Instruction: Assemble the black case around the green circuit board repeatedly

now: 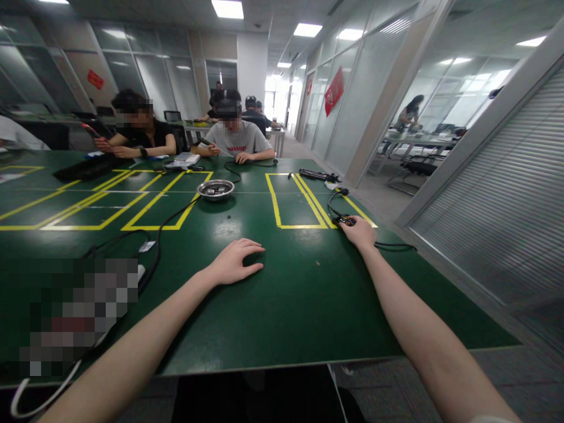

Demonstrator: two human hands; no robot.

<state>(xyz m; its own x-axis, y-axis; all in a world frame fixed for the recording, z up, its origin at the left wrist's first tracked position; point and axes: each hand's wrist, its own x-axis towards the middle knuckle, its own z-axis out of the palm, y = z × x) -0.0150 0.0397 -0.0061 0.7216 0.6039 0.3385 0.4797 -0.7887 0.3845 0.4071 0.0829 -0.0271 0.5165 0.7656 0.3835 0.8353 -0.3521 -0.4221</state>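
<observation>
Bare forearms stretch over the near edge of the green worktop. The left hand is open, fingers loosely parted. At right, by the yellow tape, the right hand grips a black corded object. Farther left sits a metal bowl.

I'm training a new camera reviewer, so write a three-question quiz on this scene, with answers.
1. Which of the wearer's hands touches the black corded item?
2. True or false: the metal bowl has small things in it.
3. Fill in: the tape on the green table is ____.

Key:
1. The right hand; the left hand is open and holds nothing.
2. True.
3. Yellow.
</observation>
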